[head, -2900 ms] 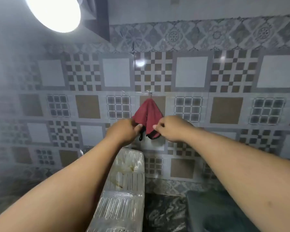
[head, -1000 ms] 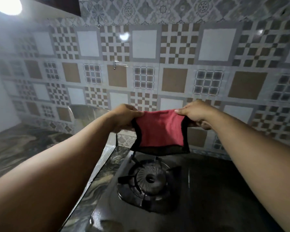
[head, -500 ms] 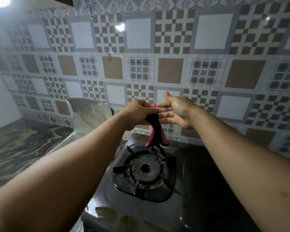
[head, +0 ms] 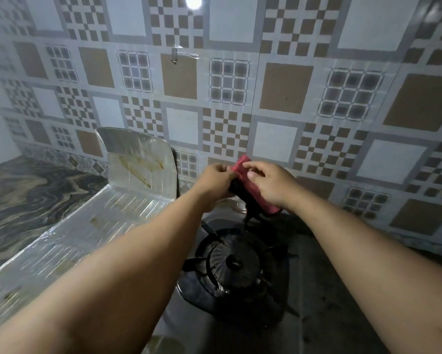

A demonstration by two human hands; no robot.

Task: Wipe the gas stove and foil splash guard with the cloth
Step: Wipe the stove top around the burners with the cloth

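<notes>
Above stove (head: 304, 290), both hands (head: 216, 181) (head: 271, 185) bunch cloth (head: 248, 180).

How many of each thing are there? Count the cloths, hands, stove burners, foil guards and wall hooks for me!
Cloth: 1
Hands: 2, left hand and right hand
Burner: 1
Foil guard: 1
Hook: 1
Total: 6

Dim bluish light, lamp glare (head: 193, 2) on tiles (edges bowed, forearms blurred)
</notes>
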